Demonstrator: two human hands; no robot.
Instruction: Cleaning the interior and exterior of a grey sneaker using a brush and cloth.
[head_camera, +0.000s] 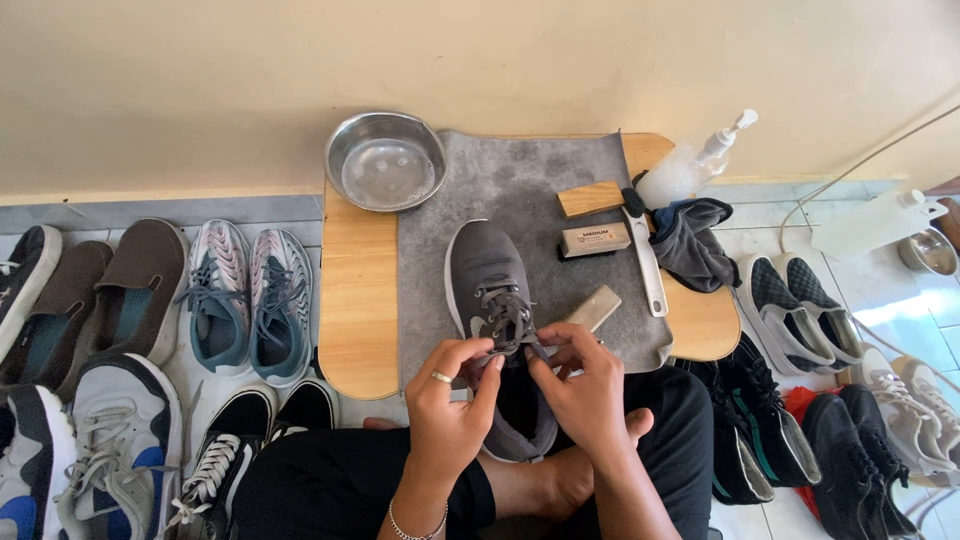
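Observation:
A grey sneaker (482, 275) lies toe-away on a grey mat (520, 185) that covers a low wooden table (355, 300). Its heel hangs over the table's near edge above my lap. My left hand (450, 395), with a ring and a bracelet, pinches the grey laces (508, 318) from the left. My right hand (585, 385) pinches the laces from the right. Both hands meet just below the lace knot.
A metal bowl (385, 160) of water sits at the table's far left. Wooden brushes (592, 240), a white-handled brush (648, 265), a dark cloth (692, 240) and a pump bottle (695, 165) lie at the right. Rows of shoes (240, 300) line the floor on both sides.

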